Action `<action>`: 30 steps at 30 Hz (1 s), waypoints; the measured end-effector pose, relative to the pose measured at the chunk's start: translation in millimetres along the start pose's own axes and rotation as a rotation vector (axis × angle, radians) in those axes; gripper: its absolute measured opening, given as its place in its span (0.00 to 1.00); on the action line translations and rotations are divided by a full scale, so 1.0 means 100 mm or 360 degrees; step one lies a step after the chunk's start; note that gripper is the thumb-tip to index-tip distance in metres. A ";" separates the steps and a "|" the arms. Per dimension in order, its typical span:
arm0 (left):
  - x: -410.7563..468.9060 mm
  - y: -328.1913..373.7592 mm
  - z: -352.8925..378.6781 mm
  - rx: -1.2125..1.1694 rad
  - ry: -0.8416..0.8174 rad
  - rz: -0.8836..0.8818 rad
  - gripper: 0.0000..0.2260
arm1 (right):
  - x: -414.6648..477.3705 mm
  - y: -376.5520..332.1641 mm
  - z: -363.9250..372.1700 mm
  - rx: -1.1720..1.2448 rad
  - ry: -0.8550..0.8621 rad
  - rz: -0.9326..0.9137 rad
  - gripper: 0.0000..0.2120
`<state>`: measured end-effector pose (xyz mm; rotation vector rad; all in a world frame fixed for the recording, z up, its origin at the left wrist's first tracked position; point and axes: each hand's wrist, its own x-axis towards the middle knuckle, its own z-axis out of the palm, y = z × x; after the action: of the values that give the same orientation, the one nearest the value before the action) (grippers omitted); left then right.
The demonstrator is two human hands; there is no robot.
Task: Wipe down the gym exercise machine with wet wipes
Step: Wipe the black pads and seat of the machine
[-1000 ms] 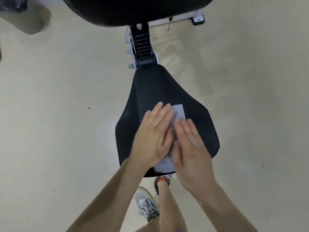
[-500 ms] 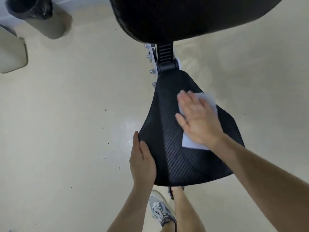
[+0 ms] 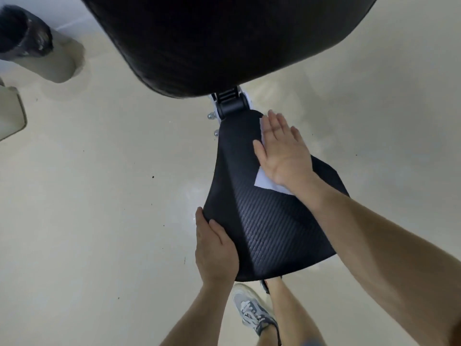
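Your right hand (image 3: pixel 282 156) lies flat, fingers straight and slightly spread, palm pressing the wet wipe (image 3: pixel 264 182) onto the seat pad (image 3: pixel 269 226). Nothing is pinched. The wipe is trapped under the palm, with one white corner poking out by your wrist and a sliver showing by the fingertips.

Your left hand (image 3: pixel 214 250) rests along the pad's near-left rim, fingers lying roughly straight against the edge. It steadies the pad rather than clasping it, and any fingertip hooked underneath is hidden.

The wipe sits at the pad's narrow far end, on its right side, just short of the hinge bracket (image 3: pixel 230 106) that joins it to the big backrest pad (image 3: pixel 224 41) above. The seat's long axis runs from that hinge straight back toward you, widening as it comes. The broad near part therefore lies toward your body from the wiping hand, between your two hands. The right hand already has the wipe, so a pull back along that axis looks like the natural stroke. The left rim is closer to your left hand.

The pad is black with a fine ribbed weave that catches the light across its middle. I can't tell damp patches from sheen.
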<state>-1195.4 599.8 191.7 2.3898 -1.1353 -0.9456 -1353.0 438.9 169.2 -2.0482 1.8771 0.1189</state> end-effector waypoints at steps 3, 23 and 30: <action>-0.04 0.03 0.00 -0.0009 -0.0042 -0.0037 0.22 | -0.97 0.07 0.08 -0.0011 0.0162 0.0162 0.31; -0.35 0.22 -0.09 0.0503 -0.0463 0.1156 0.28 | -2.07 -0.35 0.53 0.0212 0.0377 0.0621 0.28; -0.59 0.12 -0.10 0.0567 -0.0558 0.1198 0.26 | -1.76 0.11 0.40 0.0114 0.0429 0.0420 0.28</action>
<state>-1222.5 638.6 231.0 1.7644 -2.2700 -0.9458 -1376.9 617.7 182.9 -1.8352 2.2732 -0.1642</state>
